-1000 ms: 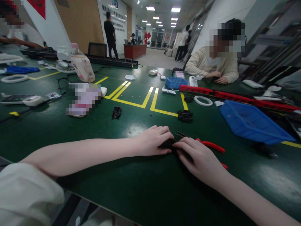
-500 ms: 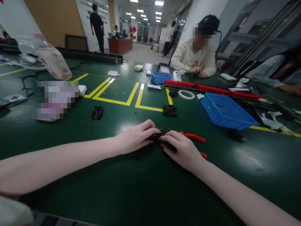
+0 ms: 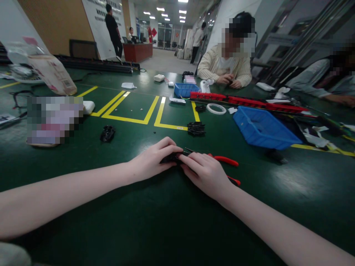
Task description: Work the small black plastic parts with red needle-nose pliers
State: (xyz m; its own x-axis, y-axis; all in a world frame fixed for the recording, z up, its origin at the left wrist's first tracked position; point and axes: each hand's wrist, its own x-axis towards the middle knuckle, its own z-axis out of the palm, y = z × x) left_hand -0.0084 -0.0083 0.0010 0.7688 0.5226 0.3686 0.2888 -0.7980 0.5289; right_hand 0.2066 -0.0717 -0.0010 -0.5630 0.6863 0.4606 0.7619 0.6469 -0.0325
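Observation:
Both my hands meet over the green table, closed around a small black part (image 3: pixel 169 158) whose kind I cannot make out. My left hand (image 3: pixel 155 158) grips it from the left, thumb below and fingers on top. From the other side my right hand (image 3: pixel 206 171) has its fingertips on the part's right end, which they largely hide. Red-handled pliers (image 3: pixel 226 160) lie on the table just beyond and partly under my right hand, thin tips pointing left. Beyond my hands sit a bundle of black pieces (image 3: pixel 196 129) and a crumpled black clump (image 3: pixel 107 133).
A blue bin (image 3: pixel 263 127) and a white tape roll (image 3: pixel 216 108) lie to the right, before a long red rail (image 3: pixel 246 101). At left are a phone (image 3: pixel 55 122) and a bottle (image 3: pixel 54 74). A person in a striped shirt (image 3: pixel 226 66) sits across the table.
The view has shifted slightly, so most things sit a little further left. The black part shows more at my left fingers, and my right fingertips have closed in on its right end.

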